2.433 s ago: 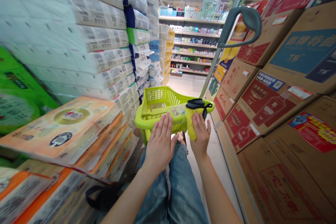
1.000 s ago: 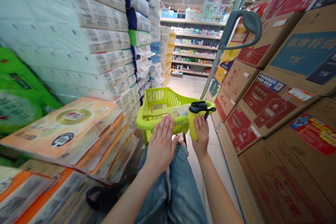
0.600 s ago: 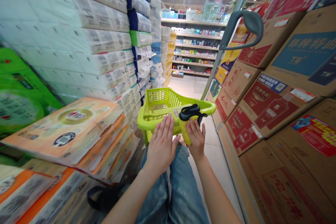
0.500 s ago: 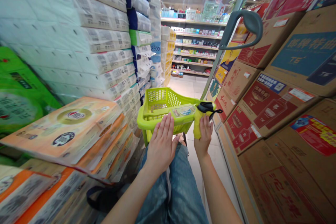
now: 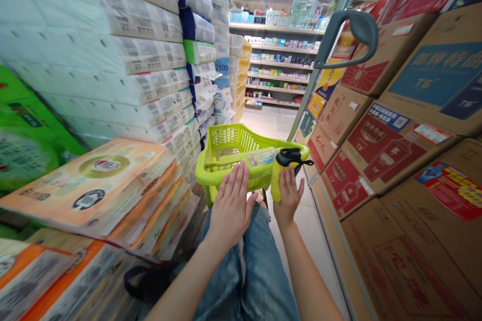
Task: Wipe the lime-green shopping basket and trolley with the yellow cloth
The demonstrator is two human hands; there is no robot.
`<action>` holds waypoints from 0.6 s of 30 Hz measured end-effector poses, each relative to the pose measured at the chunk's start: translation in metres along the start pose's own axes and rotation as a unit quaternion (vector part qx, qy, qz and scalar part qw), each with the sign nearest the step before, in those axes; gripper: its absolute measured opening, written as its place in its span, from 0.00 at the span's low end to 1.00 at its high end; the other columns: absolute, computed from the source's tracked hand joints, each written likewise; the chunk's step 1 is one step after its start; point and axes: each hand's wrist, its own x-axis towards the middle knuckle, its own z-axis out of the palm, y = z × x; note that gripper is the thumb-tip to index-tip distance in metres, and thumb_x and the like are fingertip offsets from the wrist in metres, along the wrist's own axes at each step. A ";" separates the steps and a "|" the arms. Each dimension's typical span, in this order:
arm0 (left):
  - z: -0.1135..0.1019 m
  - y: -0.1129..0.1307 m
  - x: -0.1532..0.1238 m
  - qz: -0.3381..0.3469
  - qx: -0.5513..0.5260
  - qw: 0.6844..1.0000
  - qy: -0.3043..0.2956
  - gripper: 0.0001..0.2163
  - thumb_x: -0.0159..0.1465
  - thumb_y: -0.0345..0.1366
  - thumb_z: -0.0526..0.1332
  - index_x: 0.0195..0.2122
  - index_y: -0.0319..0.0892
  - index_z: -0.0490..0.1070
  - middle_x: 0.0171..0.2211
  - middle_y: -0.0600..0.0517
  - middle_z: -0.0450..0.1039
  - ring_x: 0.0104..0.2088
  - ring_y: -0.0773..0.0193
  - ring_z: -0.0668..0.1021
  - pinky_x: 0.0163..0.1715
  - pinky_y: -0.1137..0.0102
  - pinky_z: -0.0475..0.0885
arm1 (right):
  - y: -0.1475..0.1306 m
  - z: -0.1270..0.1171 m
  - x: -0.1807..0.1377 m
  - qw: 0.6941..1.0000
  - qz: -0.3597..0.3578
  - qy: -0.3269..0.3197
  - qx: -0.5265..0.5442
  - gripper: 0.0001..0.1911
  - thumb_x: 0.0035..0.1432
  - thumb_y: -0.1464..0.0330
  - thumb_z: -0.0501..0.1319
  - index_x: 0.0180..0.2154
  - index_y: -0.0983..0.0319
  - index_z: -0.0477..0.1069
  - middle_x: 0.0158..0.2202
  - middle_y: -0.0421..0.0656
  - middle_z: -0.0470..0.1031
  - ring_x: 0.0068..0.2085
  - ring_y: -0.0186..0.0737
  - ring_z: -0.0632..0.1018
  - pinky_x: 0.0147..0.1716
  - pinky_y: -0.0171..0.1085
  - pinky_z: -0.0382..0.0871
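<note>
A lime-green shopping basket [image 5: 205, 173] stands in front of my knees, its handle lying across the near side with a clear label panel on it. My left hand [image 5: 231, 205] lies flat, fingers stretched out, against the basket's near edge and handle. Closed on what looks like a compact umbrella [image 5: 276, 183], my right hand [image 5: 288, 198] is at the basket's near right corner. The umbrella has a yellow cover, a black end and a black strap, and overlaps the basket's rim. Part of the grip is hidden behind the fingers.
Tissue packs [image 5: 150, 55] are stacked high on the left, with orange packs [image 5: 98, 180] lower and nearer. Cartons [image 5: 395, 135] line the right, beside a metal post with a grey hook-shaped handle [image 5: 367, 35]. Shelves of small goods [image 5: 278, 67] stand beyond the tiled aisle.
My right hand and the yellow umbrella have shifted a little to the left along the basket's edge. My left hand stays flat in nearly the same place.
</note>
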 end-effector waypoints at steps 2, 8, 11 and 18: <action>0.000 0.001 0.000 -0.002 0.004 1.000 0.000 0.28 0.72 0.41 0.47 0.70 0.32 0.46 0.70 0.42 0.48 0.71 0.56 0.51 0.68 0.58 0.52 | -0.004 0.003 0.000 0.997 0.069 0.013 0.013 0.28 0.67 0.71 0.49 0.68 0.63 0.52 0.64 0.57 0.64 0.68 0.47 0.60 0.66 0.59 0.49; 0.000 -0.001 -0.001 0.004 0.014 1.000 -0.002 0.28 0.72 0.41 0.47 0.69 0.30 0.48 0.70 0.41 0.46 0.71 0.55 0.49 0.68 0.58 0.51 | -0.047 0.000 -0.004 0.996 -0.065 -0.035 0.056 0.28 0.67 0.71 0.51 0.67 0.60 0.54 0.60 0.51 0.71 0.68 0.43 0.62 0.68 0.53 0.47; 0.000 -0.001 -0.001 0.005 0.014 1.000 -0.003 0.28 0.72 0.41 0.47 0.69 0.31 0.48 0.70 0.42 0.46 0.71 0.55 0.50 0.68 0.58 0.52 | -0.031 -0.002 -0.003 0.993 -0.110 -0.033 0.030 0.26 0.66 0.72 0.53 0.64 0.59 0.59 0.56 0.49 0.75 0.65 0.41 0.67 0.69 0.53 0.43; 0.000 0.000 0.000 -0.004 0.004 1.000 0.000 0.29 0.72 0.41 0.47 0.70 0.33 0.44 0.70 0.43 0.48 0.71 0.56 0.51 0.68 0.58 0.51 | 0.018 0.006 0.008 0.983 0.167 0.043 0.057 0.28 0.66 0.71 0.47 0.67 0.61 0.55 0.65 0.57 0.61 0.67 0.49 0.62 0.64 0.62 0.50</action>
